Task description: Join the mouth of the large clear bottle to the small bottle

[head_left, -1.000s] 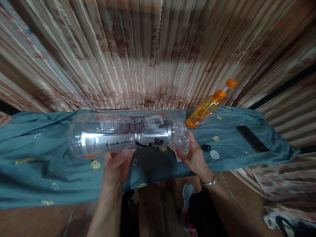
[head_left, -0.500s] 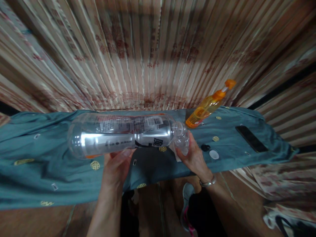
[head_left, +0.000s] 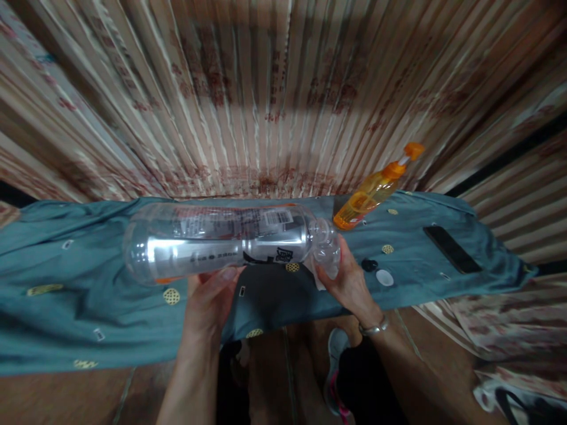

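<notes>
A large clear plastic bottle (head_left: 212,242) with a silver and printed label lies sideways in the air above the cloth, its base to the left. My left hand (head_left: 215,292) is closed on it from below, thumb along its near side. At its right end, against the neck, is a clear ribbed plastic container (head_left: 326,251), small and partly covered by fingers. My right hand (head_left: 348,280) is wrapped round this container. Below it a bit of white material (head_left: 318,280) shows; I cannot make out what it is. The right wrist wears a metal band.
An orange pump bottle (head_left: 370,198) stands behind, on the green-blue cloth (head_left: 133,319). To the right lie a black cap (head_left: 369,265), a white round lid (head_left: 384,277) and a dark phone (head_left: 452,249). A pleated patterned curtain (head_left: 266,106) hangs along the back.
Almost nothing differs. The large bottle's base end has shifted very slightly to the right; both hands keep their grip.
</notes>
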The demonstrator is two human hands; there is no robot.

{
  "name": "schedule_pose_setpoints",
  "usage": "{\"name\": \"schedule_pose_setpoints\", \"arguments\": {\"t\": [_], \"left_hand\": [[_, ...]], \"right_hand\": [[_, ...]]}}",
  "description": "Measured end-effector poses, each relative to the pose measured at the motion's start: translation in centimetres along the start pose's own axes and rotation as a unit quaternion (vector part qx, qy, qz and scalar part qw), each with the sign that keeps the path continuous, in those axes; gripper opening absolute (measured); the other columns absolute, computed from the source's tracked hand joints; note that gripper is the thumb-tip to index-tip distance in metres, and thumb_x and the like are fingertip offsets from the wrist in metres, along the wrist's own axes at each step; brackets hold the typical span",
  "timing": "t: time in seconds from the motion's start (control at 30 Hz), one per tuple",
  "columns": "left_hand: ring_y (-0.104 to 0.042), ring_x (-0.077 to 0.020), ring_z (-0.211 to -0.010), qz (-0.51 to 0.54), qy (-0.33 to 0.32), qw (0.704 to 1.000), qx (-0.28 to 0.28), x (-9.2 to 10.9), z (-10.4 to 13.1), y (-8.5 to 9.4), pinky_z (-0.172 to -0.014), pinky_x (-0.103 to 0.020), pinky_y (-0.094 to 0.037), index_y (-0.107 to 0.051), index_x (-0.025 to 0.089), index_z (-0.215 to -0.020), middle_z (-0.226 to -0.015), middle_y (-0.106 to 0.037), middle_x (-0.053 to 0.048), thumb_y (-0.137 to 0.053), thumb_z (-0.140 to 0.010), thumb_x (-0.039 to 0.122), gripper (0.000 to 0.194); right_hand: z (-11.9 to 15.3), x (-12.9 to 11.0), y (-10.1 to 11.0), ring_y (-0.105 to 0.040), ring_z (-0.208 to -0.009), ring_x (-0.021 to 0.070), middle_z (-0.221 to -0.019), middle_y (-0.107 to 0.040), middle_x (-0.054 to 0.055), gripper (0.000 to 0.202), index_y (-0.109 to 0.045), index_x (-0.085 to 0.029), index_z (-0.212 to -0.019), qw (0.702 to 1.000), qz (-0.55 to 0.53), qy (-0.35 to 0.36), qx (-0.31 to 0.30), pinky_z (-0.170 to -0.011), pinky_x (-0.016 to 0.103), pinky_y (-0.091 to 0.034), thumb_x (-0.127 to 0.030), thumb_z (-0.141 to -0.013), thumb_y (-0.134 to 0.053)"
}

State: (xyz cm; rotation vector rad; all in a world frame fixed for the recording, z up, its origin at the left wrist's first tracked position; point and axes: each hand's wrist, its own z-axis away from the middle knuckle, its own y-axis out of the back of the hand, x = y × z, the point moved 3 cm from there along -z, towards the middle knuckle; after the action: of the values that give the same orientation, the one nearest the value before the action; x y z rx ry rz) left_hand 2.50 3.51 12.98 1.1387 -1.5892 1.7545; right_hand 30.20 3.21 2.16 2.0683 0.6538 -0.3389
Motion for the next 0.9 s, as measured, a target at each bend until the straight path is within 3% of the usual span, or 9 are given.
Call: {"name": "schedule_pose_setpoints", "arguments": {"t": [0.33, 0.9], "left_hand": [[-0.077, -0.0367, -0.106, 0.022, -0.007, 1.0, 0.017, -0.2, 0.09, 0.24, -0.088, -0.051, -0.068, -0.077, 0.03, -0.105, -0.109, -0.082, -0.006, -0.101, -0.048, 0.037, 0.062], [-0.077, -0.0392, -0.109, 0.028, -0.012, 0.999, 0.011, -0.21, 0.06, 0.31, -0.093, -0.054, -0.066, -0.077, 0.029, -0.113, -0.115, -0.082, -0.01, -0.101, -0.05, 0.035, 0.068]], "right_hand": [[-0.21, -0.25, 0.02, -0.064, -0.14, 0.0394, -0.155, -0.061, 0.022, 0.084, -0.027, -0.017, -0.167, 1.0, -0.005, -0.011, -0.006, -0.11, 0.062, -0.06, -0.047, -0.098, -0.064], [-0.04, -0.05, -0.04, -0.064, -0.14, 0.0387, -0.156, -0.06, 0.021, 0.087, -0.024, -0.02, -0.169, 1.0, 0.003, 0.004, 0.005, -0.11, 0.062, -0.06, -0.046, -0.097, -0.065]]}}
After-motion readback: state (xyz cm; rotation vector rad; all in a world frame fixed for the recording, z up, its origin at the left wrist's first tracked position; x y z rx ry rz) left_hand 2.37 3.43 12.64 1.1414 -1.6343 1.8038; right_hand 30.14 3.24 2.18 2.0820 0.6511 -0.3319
